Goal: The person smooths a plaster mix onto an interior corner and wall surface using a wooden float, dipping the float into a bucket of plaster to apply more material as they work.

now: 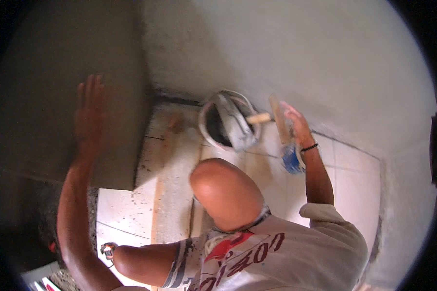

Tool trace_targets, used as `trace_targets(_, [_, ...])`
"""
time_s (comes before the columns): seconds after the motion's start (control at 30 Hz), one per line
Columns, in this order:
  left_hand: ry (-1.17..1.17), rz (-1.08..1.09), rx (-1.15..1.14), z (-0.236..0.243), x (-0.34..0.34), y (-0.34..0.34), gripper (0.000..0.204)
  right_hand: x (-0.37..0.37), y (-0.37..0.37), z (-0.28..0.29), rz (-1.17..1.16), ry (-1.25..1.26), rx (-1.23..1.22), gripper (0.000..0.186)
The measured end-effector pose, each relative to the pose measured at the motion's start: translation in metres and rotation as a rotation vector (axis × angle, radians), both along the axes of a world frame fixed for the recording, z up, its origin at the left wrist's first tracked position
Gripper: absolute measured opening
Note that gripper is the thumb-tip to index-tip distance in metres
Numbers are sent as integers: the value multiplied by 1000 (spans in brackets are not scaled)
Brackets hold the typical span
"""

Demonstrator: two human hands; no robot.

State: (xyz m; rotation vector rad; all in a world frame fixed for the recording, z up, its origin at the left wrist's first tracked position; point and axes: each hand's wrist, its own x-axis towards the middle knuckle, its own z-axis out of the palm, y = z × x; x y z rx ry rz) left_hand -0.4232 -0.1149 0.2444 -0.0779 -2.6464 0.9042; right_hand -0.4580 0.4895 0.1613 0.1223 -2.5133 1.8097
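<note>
My left hand (89, 114) is stretched out flat with its fingers up, at the face of the dark grey wall (43, 97) on the left. Whether the palm touches the surface, I cannot tell. My right hand (300, 127), with a dark beaded bracelet at the wrist, is closed on a flat, thin tan float (278, 119) seen nearly edge-on; its grip is hidden. Left of it stands a round bucket (202, 119) with dark grey contents. A steel trowel (232, 121) with a wooden handle (259, 118) lies across the bucket's rim.
Below my right hand is a blue and white container (291, 160). Smooth grey plaster covers the wall (301, 53) ahead. A stained board strip (172, 179) runs over the pale floor tiles (126, 206). A small orange and black object (109, 250) lies by my left knee.
</note>
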Motion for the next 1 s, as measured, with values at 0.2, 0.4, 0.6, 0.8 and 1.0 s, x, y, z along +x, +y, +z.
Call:
trace_targets(0.2, [-219,65,-215,-46,6,27,76,64,168,22,-389,-502,482,53])
trace_targets(0.4, [-202,17,-383,-127,40,-14,76,68,234,-34,-232,-613,477,58])
trace_targets(0.6, [-697,94,223,-106,112,47,73,42,232,-84,-284,-420,1100,38])
trace_targets(0.8, [-785,107,498,-87,162,57,67,49,240,-146,-303,-325,1278,29])
trace_targets(1.0, [-793,172,532,-71,184,58,65,45,251,-206,-129,-219,1355,32])
